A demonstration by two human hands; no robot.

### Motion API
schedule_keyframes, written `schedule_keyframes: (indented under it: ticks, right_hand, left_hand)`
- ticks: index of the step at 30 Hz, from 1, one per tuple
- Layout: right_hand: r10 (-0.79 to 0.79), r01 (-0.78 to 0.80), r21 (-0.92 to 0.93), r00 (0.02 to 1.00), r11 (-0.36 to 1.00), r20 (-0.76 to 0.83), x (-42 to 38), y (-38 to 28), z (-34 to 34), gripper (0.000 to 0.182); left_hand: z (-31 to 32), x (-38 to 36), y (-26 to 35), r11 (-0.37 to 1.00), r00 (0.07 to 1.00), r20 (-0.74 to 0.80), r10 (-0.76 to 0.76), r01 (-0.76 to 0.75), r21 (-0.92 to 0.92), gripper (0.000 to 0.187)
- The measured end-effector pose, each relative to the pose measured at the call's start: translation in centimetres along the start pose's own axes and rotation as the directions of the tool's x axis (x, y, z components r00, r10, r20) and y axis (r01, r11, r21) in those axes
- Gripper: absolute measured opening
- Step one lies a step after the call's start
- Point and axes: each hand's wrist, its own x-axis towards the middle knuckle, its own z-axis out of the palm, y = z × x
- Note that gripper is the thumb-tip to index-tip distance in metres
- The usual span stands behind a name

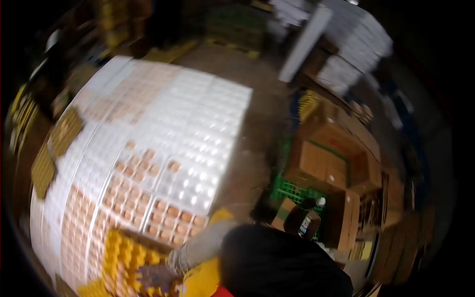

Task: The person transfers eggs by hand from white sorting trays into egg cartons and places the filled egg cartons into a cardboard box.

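My one visible hand (157,276), dark and blurred, is at a yellow egg tray (123,250) near the bottom of the view. It seems to be my right hand, on a sleeved arm reaching from the right. Its fingers look spread over the tray, beside several brown eggs (117,279); whether it touches them is unclear. Under and beyond the tray spreads a wide surface of white egg trays (198,133), partly filled with brown eggs (126,195). A dark rounded shape covers the bottom centre. My left hand does not show.
Open cardboard boxes (321,158) stand on the right by a green plastic crate (292,190). White stacks (356,44) are at the back right. Grey-yellow trays (43,171) lie along the left edge of the egg surface. Floor (250,158) shows between the eggs and the boxes.
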Motion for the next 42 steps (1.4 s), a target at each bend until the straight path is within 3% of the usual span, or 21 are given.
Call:
schedule_keyframes:
  ticks: [2,3,4,5,6,9,12,15,19,21,23,25,26,27,29,31,33,34,37,39,42]
  right_hand:
    - [0.112,-0.114,0.179,0.993,0.977,0.022,-2.2,-1.8,1.1,0.070]
    - [0.253,-0.346,0.148,0.864,0.927,0.435,-1.1,-2.4,-0.4,0.064]
    - [0.114,-0.131,0.129,0.985,0.983,0.132,-1.8,-2.0,-1.3,0.061]
    - [0.157,-0.210,0.095,0.905,0.973,0.395,1.4,-2.5,-4.9,0.058]
    - [0.183,-0.203,0.061,0.953,0.977,0.242,0.9,-3.3,-4.6,0.056]
    - [0.297,-0.355,0.068,0.859,0.932,0.416,3.3,-8.2,-4.4,0.066]
    - [0.240,-0.289,-0.035,0.715,0.957,0.657,4.7,-11.4,0.6,0.056]
    - [0.398,-0.377,-0.172,0.676,0.910,0.620,4.1,-11.9,4.8,0.045]
    - [0.299,-0.390,0.096,0.822,0.916,0.485,3.0,-10.2,3.7,0.034]
    - [0.324,-0.446,0.248,0.853,0.860,0.409,5.5,-9.2,0.7,0.033]
    - [0.453,-0.650,0.270,0.715,0.710,0.532,7.3,-7.4,-0.3,0.034]
    - [0.539,-0.822,0.255,0.535,0.509,0.650,8.5,-6.2,-0.8,0.034]
    - [0.540,-0.779,0.177,0.560,0.602,0.629,9.9,-6.3,-0.6,0.034]
    - [0.539,-0.726,0.092,0.584,0.682,0.607,11.2,-6.3,-0.3,0.033]
    - [0.418,-0.340,-0.242,0.743,0.909,0.524,10.6,-9.1,2.7,0.030]
    - [0.402,-0.283,-0.295,0.750,0.913,0.525,10.1,-10.8,3.4,0.027]
    - [0.397,-0.238,-0.351,0.768,0.906,0.503,10.0,-9.3,4.1,0.025]
    - [0.357,-0.308,-0.182,0.782,0.934,0.511,8.8,-8.1,4.2,0.025]
    - [0.433,-0.495,0.107,0.831,0.862,0.349,10.5,-6.1,1.6,0.023]
    - [0.393,-0.385,-0.093,0.853,0.918,0.344,12.1,-4.7,1.3,0.030]
    - [0.546,-0.388,-0.386,0.645,0.837,0.534,13.9,-5.9,4.4,0.037]
  left_hand:
    - [7.1,-3.2,-5.4,0.959,0.999,-0.043,-0.019,0.006,-0.282,0.066]
    - [5.3,-3.3,-4.0,0.893,0.990,0.024,-0.136,0.133,-0.430,0.066]
    - [4.0,-3.6,-3.8,0.886,0.990,-0.035,-0.139,0.109,-0.451,0.068]
    - [1.4,-3.0,-2.9,0.831,0.972,-0.076,-0.222,0.148,-0.536,0.067]
    - [0.1,-3.6,-3.5,0.847,0.970,-0.032,-0.242,0.195,-0.495,0.066]
    - [0.0,-6.6,-6.6,0.821,0.977,0.174,-0.124,0.200,-0.535,0.062]
    - [0.2,-7.2,-7.1,0.917,0.995,0.069,-0.072,0.093,-0.389,0.063]
    - [-0.1,-6.2,-7.5,0.934,0.997,0.048,-0.057,0.070,-0.350,0.055]
    - [1.5,-6.6,-10.1,0.891,0.999,0.038,0.026,-0.006,-0.455,0.060]
    - [3.0,-7.7,-11.9,-0.031,0.904,0.270,-0.333,0.276,-0.961,0.056]
    - [0.0,-6.9,-12.7,-0.615,0.791,0.430,-0.436,0.087,-0.784,0.039]
    - [3.2,-6.2,-15.7,-0.357,0.844,0.346,-0.411,0.201,-0.912,0.030]
    - [1.8,-4.4,-14.7,-0.017,0.841,0.398,-0.366,0.421,-0.907,0.022]
    - [0.5,-2.9,-13.3,0.624,0.988,0.096,-0.120,0.150,-0.767,0.030]
    - [0.2,-2.3,-9.9,0.978,0.996,0.091,0.013,0.006,-0.207,0.056]
    - [2.5,-3.0,-8.3,0.994,0.988,0.110,-0.107,0.104,0.035,0.060]
    - [2.5,-3.0,-9.7,0.969,0.996,0.048,-0.075,0.084,-0.234,0.053]
    - [1.6,-3.2,-9.6,0.970,0.996,0.054,-0.069,0.079,-0.229,0.053]
    - [-1.4,-1.6,-9.8,0.477,0.879,0.251,-0.406,0.438,-0.762,0.034]
    - [-1.2,0.5,-10.9,0.827,0.951,-0.131,-0.281,0.170,-0.536,0.033]
    - [-1.7,3.1,-10.1,0.932,0.984,0.128,-0.127,0.163,-0.323,0.027]
